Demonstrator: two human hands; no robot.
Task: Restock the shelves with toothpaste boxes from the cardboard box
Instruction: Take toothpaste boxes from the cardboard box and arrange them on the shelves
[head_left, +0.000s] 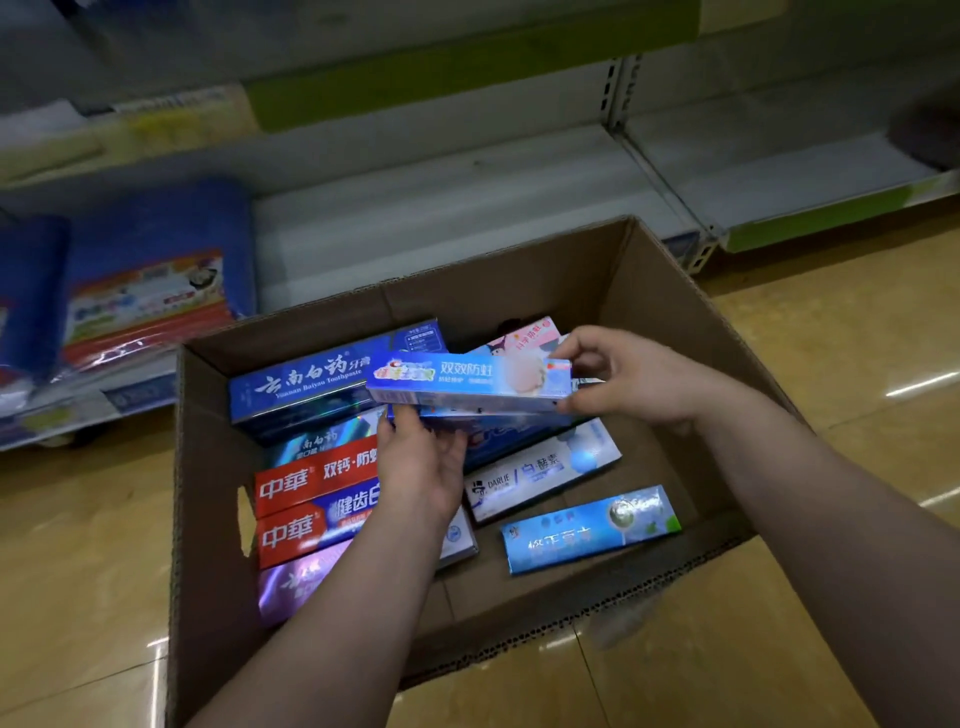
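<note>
- Right hand (623, 379) has the light-blue toothpaste box (467, 382): thumb and curled fingers pinch its right end, and it is held level above the load in the cardboard box (649, 291).
- Left hand (421, 462) is in under the box's left end, thumb against the lower edge. Its fingertips are hidden behind the carton, so I can't tell whether it clasps or only props.
- Directly beneath the held box there's another blue carton, mostly covered.
- Behind it, a pink box (530, 335) pokes out by the right hand's fingers.
- To the left, a dark blue box (311, 384) lies flat against the far wall.
- Nearer, two red boxes (291, 509) sit side by side, partly crossed by the left forearm, with a purple box (296, 582) below them.
- On the right side, a white-and-blue box (540, 473) and a blue-green box (587, 530) lie slanted and apart on the bare cardboard bottom.
- The cardboard box stands on the glossy tan floor (831, 364), just in front of the white bottom shelf (441, 208).
- Blue wrapped packs (156, 260) sit on that shelf at the left, blurred.
</note>
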